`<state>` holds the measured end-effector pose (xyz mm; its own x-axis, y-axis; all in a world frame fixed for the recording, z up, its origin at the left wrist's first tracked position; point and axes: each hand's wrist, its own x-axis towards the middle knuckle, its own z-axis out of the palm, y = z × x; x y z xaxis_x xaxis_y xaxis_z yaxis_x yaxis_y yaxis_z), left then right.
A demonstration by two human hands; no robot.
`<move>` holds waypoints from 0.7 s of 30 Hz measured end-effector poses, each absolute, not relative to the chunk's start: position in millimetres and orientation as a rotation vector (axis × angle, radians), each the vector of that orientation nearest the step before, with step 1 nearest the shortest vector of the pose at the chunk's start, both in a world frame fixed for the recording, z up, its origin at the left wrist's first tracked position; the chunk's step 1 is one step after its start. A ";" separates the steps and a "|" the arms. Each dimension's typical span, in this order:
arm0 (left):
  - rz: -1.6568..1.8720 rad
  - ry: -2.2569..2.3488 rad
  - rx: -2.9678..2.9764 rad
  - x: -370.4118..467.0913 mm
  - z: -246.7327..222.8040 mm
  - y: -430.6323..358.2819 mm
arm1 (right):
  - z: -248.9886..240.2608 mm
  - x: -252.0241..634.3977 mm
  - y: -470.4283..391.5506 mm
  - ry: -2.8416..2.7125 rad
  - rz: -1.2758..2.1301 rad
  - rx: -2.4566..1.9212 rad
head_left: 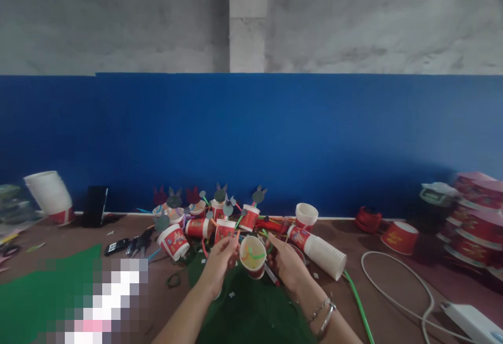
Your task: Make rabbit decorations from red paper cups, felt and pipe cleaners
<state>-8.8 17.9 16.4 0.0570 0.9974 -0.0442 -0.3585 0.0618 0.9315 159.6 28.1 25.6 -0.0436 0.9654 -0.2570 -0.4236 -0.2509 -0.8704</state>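
A paper cup (252, 272) is between my two hands, its open mouth tilted toward me. Inside it, green and orange strips that look like pipe cleaners (255, 256) cross the cup. My left hand (220, 263) is closed at the cup's left side, pinching the orange pipe cleaner (238, 235) that sticks up there. On the other side, my right hand (288, 264) is closed with thumb and forefinger at the green pipe cleaner (264, 233). A marker-like pen (272, 276) lies beneath, partly hidden by the right hand.
Red paper cups with grey animal-head cutouts (219, 196) crowd the table behind my hands. A stack of nested cups (324, 255) lies right. A white cable (393, 254) curls beyond it. Green sheets (58, 270), a black phone-like slab (95, 206) and scissors (143, 240) are left.
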 end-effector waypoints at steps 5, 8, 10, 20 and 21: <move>1.443 0.814 0.714 -10.7 17.3 18.5 | 36.5 161.0 25.4 -0.601 1.691 -0.885; 1.427 0.785 0.641 -12.9 18.9 18.1 | 42.0 164.0 25.2 -0.530 1.753 -0.754; 1.402 0.767 0.636 -13.9 19.4 18.2 | 44.7 165.9 25.7 -0.466 1.764 -0.721; 1.327 0.733 0.946 -14.5 28.4 11.8 | 31.5 165.4 35.9 -0.139 1.857 -0.746; 1.262 0.770 1.044 -15.3 30.0 11.2 | 30.3 164.6 35.8 -0.154 1.869 -0.726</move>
<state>-15.3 11.2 30.0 0.1743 0.9811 0.0840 -0.3740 -0.0129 0.9273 164.6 35.8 30.3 -0.2404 0.8803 -0.4089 -0.8015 -0.4176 -0.4280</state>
